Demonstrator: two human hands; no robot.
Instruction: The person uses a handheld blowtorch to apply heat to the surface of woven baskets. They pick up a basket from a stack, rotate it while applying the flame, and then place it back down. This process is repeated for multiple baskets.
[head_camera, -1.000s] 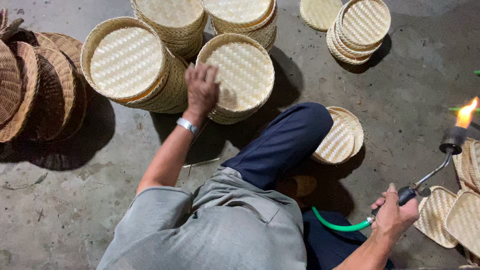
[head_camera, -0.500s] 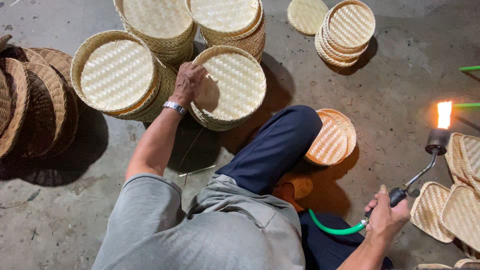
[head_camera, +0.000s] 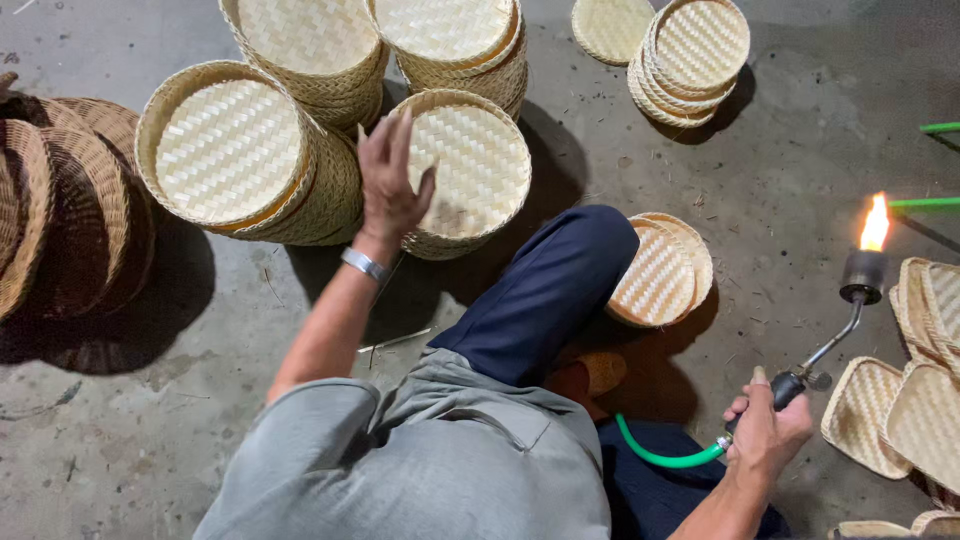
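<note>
From the head view we look down on our left hand (head_camera: 388, 190), spread and curled over the near rim of a round woven basket (head_camera: 470, 170) at the upper middle of the frame, gripping its edge. The basket lies tilted on the concrete floor (head_camera: 150, 430), its flat plaited bottom facing up, touching a stack of similar baskets (head_camera: 240, 150) to the left. We judge it light and fairly stiff, though the thin woven strips could bend or splinter, so the thick bound rim is the place to hold. Our right hand (head_camera: 768, 432), at the lower right, is clenched around the handle of a gas torch (head_camera: 850, 300), whose flame (head_camera: 875, 222) burns upright, well apart from the basket; a green hose (head_camera: 660, 455) runs from the handle. More round baskets (head_camera: 695, 55) sit at the upper right, a pair of flat lids (head_camera: 660, 270) lies beside our knee, and squarish trays (head_camera: 920, 400) crowd the right edge. We see no packages, labels or signs anywhere.
</note>
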